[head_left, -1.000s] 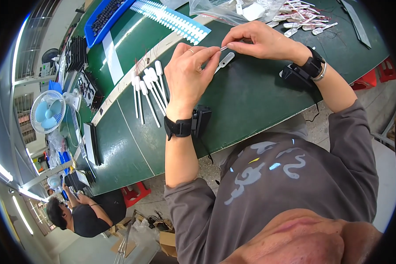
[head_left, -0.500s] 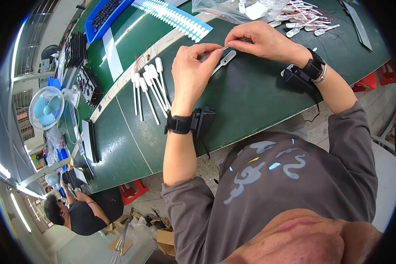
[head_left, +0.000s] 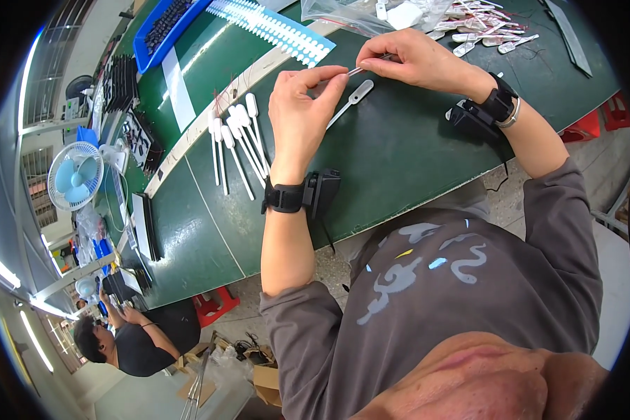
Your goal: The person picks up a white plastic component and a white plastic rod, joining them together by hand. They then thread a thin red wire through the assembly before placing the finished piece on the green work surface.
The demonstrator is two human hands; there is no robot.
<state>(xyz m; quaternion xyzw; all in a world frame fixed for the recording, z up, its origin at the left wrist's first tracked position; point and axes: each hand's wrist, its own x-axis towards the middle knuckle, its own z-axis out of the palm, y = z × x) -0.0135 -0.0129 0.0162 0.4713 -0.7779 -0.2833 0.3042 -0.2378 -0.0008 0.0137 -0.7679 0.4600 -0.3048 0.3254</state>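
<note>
A short, thin, light-coloured piece (head_left: 355, 71) spans the gap between my two hands above the green table (head_left: 399, 154); its exact kind is too small to make out. My left hand (head_left: 304, 105) pinches one end with thumb and forefinger. The other end sits in a pinch of my right hand (head_left: 413, 63). Just below the fingers lies a white paddle-shaped piece with a slim stem (head_left: 360, 92), the stem's end close to my left hand. To the left of that hand, several white round-headed sticks (head_left: 238, 150) lie side by side.
A pile of white paddle-shaped pieces with red wires (head_left: 479, 28) lies at the far right, beside a clear plastic bag (head_left: 343, 10). Farther left are a blue sheet of white stickers (head_left: 280, 35) and a blue bin (head_left: 147, 52). Another person (head_left: 140, 339) works at the lower left.
My hands have drawn slightly apart, so more of the thin piece shows between them. The left hand has shifted a little to the left.
</note>
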